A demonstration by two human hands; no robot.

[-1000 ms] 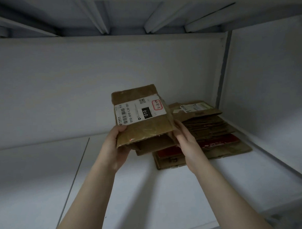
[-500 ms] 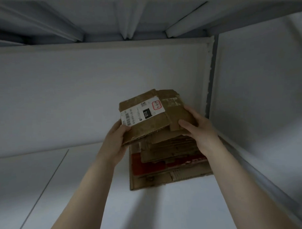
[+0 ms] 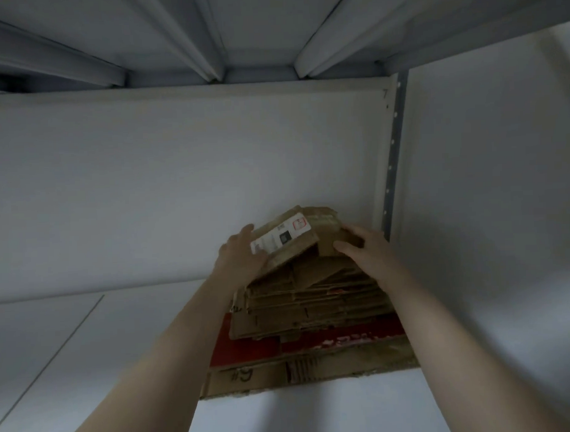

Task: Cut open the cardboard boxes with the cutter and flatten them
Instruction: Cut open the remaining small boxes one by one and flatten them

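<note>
A flattened brown cardboard box with a white shipping label [image 3: 297,238] lies tilted on top of a stack of flattened cardboard [image 3: 312,308] in the back right corner of a white shelf. My left hand [image 3: 241,254] holds its left edge, thumb on the label. My right hand [image 3: 364,248] holds its right edge, fingers curled over the cardboard. The stack holds several brown sheets, a red printed one and a large bottom sheet marked "#9". No cutter is in view.
The white shelf board [image 3: 88,368] stretches left and toward me. A back wall [image 3: 179,187] and a right side panel [image 3: 487,208] close the corner, with a perforated metal upright [image 3: 393,154] between them. Another shelf's ribbed underside [image 3: 255,39] hangs overhead.
Both hands have carried the labelled flattened box back and to the right, from above the shelf in front of the stack down onto the top of the stack.
</note>
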